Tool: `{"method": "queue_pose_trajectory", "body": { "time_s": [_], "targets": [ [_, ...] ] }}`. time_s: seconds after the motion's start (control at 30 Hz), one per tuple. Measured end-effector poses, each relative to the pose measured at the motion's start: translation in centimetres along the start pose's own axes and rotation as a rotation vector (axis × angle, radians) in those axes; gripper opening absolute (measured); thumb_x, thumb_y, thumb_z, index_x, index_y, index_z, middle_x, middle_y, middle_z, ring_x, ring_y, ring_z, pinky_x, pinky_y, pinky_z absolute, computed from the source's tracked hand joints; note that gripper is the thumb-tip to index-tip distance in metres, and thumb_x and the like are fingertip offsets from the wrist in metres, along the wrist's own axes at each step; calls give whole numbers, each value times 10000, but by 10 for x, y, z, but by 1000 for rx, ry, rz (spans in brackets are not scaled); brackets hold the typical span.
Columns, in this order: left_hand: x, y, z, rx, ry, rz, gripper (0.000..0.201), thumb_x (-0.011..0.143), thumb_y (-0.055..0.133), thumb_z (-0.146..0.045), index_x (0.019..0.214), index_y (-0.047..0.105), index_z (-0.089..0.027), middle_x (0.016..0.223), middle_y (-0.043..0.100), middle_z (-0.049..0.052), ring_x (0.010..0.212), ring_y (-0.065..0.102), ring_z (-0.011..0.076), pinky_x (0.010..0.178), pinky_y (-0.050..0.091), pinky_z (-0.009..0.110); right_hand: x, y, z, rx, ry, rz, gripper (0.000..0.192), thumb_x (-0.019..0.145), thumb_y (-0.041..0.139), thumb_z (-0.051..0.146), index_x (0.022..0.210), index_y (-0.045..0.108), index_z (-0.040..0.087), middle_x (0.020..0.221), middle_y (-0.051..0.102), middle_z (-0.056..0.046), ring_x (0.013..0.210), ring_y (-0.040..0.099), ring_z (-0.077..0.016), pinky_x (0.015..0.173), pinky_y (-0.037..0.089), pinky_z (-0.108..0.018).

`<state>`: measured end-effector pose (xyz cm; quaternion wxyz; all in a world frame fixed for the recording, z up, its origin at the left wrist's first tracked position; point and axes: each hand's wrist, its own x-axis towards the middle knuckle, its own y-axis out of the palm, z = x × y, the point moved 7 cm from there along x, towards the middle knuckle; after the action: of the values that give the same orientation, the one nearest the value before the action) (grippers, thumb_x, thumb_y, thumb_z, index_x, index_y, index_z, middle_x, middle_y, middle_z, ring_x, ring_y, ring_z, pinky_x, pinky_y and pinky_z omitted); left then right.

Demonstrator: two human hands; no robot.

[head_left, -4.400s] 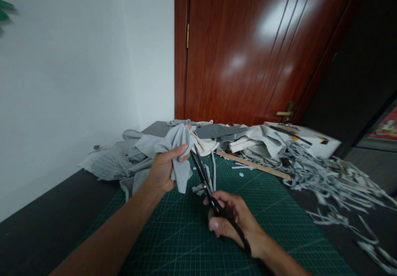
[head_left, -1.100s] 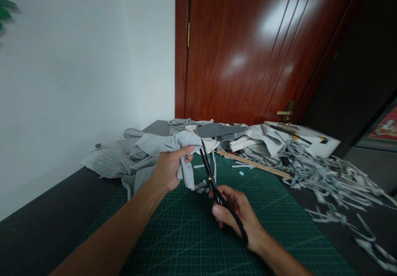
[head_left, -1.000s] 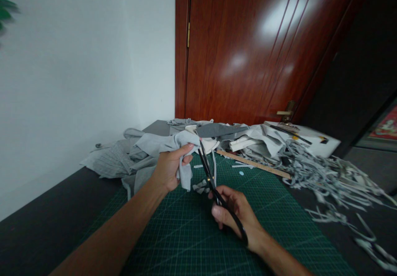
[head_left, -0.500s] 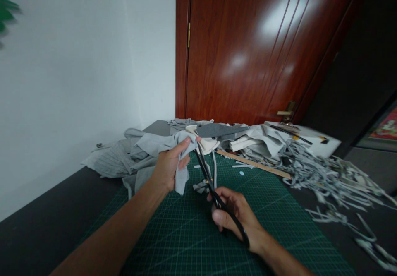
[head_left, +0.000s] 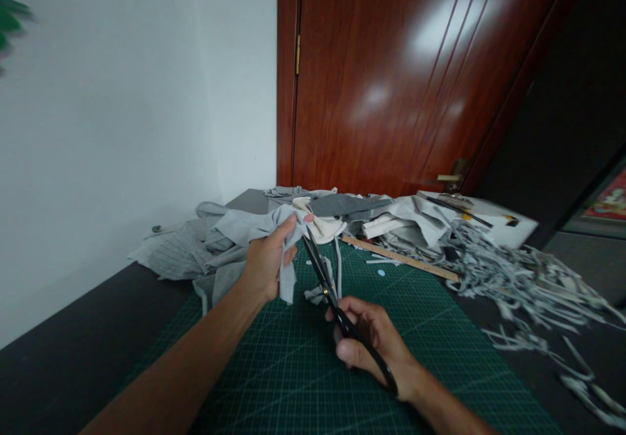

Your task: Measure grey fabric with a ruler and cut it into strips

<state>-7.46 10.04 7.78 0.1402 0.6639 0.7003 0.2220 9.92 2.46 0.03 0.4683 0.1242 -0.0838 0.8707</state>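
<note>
My left hand (head_left: pixel 270 259) pinches a light grey piece of fabric (head_left: pixel 244 225) between thumb and fingers, and one end of it hangs below the palm. In my right hand (head_left: pixel 369 337) is a pair of black scissors (head_left: pixel 327 291) with a brass-coloured pivot screw. Their blades point up and away, slightly apart, with the tips close to the fabric beside my left fingertips. Beneath both hands lies a green cutting mat (head_left: pixel 303 370) with a grid. A small grey scrap (head_left: pixel 315 295) rests on it behind the scissors.
Grey fabric (head_left: pixel 176 249) is heaped at the left by the wall. A wooden ruler (head_left: pixel 401 259) lies along the mat's far right side. Beyond it are white cloth (head_left: pixel 415 220), a tangle of grey strips (head_left: pixel 493 272) and a white box (head_left: pixel 518 226). A brown door (head_left: pixel 372 96) stands behind.
The scissor tips have shifted slightly left and down, and the blades stand a little wider apart. The hanging fabric end has swung slightly. My left hand keeps its hold.
</note>
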Motion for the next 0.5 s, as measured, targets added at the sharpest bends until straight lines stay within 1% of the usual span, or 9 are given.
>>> {"method": "queue_pose_trajectory", "body": {
  "time_s": [0.07,0.13,0.2,0.3,0.37,0.5],
  "targets": [
    [0,-1,1,-1,-5,-12,412,690,916,-476,877,795,-129,365,363,-111,329,266,60,366,207,199,-1,0,1,10,-3,6,538,813,882,589,1081,663,177,727,531,49,605,411,-104,544,302,-244],
    [1,-1,3,-44,-8,-34,363,682,927,-440,727,741,-132,358,377,-98,327,315,66,365,253,203,-1,1,1,8,-2,10,556,803,889,594,1094,662,177,736,538,47,616,408,-107,549,296,-248],
    [2,-2,1,-108,19,-76,319,658,939,-333,660,686,-138,408,475,-75,350,393,64,380,308,192,-1,1,1,-8,-1,17,567,806,886,598,1112,663,176,739,546,46,615,408,-106,548,292,-250],
    [3,-1,-2,-174,37,-109,253,620,914,-184,693,679,-125,548,632,-34,421,516,73,435,417,184,-1,2,1,-23,-6,27,568,814,875,609,1118,666,177,736,544,48,610,407,-104,541,288,-251],
    [3,1,-4,-195,23,-100,235,611,891,-133,736,693,-116,585,661,-21,451,565,95,469,476,204,-1,2,1,-33,-7,26,569,811,874,614,1113,668,178,731,539,50,608,406,-103,537,286,-251],
    [3,1,-8,-248,25,-99,265,574,865,-34,746,683,-122,597,673,-21,460,594,113,480,515,218,-1,2,1,-47,13,34,578,803,873,629,1093,670,172,711,514,59,593,383,-100,525,268,-252]
  ]
}}
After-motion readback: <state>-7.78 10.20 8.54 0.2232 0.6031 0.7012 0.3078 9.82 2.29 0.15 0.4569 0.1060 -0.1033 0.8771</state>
